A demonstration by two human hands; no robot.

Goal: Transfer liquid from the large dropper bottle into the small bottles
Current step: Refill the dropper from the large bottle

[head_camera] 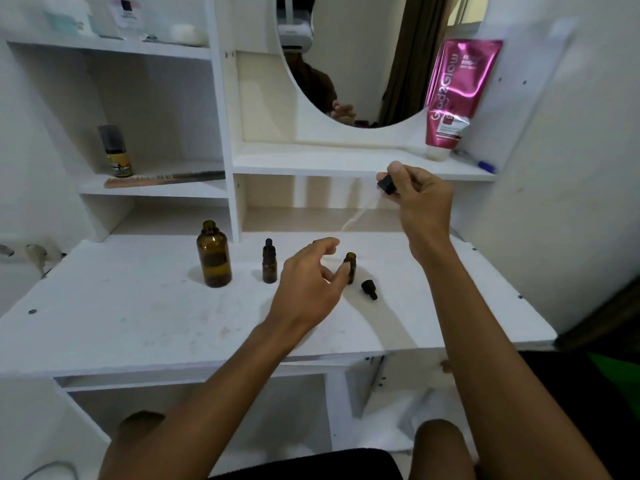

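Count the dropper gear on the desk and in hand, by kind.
Large amber bottle: 1
Small amber bottles: 2, one capped, one open
Large dropper, pinched in right hand: 1
Loose small dropper cap: 1
Total: 5

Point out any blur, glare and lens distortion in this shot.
Head view: the dropper pinched by the right hand is smeared by motion; the pink tube throws bright glare; the shelf and the desk edges bow from the wide lens; the white jar up top looks soft.
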